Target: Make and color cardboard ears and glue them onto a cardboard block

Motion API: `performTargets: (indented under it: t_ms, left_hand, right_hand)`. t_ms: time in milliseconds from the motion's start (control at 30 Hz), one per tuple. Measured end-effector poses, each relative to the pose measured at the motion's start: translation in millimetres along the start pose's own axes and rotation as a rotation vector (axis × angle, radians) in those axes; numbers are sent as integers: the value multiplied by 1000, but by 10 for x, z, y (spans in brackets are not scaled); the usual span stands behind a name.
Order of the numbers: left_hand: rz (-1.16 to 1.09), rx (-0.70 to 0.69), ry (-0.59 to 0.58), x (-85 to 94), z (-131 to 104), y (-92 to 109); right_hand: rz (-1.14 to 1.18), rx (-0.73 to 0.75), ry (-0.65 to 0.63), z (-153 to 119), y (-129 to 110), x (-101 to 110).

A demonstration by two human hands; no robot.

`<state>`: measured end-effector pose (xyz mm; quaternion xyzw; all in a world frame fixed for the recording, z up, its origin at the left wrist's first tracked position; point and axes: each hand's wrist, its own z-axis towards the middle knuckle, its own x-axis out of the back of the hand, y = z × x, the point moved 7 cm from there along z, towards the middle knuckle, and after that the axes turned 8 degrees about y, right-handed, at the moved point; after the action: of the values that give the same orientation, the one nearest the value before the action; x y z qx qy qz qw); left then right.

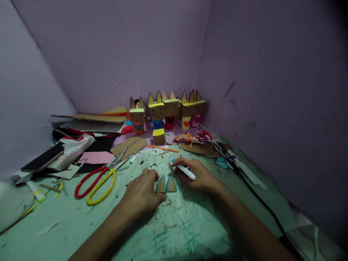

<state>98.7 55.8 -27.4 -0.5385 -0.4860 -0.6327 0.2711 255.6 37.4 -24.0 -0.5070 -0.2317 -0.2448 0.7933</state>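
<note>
Green tabletop (67,217): both cardboard triangles (171,185) already edged blue, small box (158,137) bare of any; right hand (197,174) pinches a marker (187,172), left hand (143,190) half-curled beside them, hold unclear to me

The scene is viewed from head level, forward and down; the left hand (143,189) and right hand (198,174) are framed near the centre, close by; the green tabletop (67,232) is seen obliquely, backed by walls (163,47).

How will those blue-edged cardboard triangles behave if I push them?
The cardboard triangles look small and thin, so probably light. As cardboard, likely fairly stiff. Lying flat on the table, they should slide rather than roll.
</note>
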Motion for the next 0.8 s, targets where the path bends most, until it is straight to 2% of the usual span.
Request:
performTargets:
  t_ms: [600, 800]
  left_hand:
    - [-46, -59, 23, -1, 15, 43]
    - [-130, -7, -42, 19, 16, 44]
  right_hand:
    - [-32, 33, -31, -26, -88, -66]
    - [38, -27, 40, 6, -31, -41]
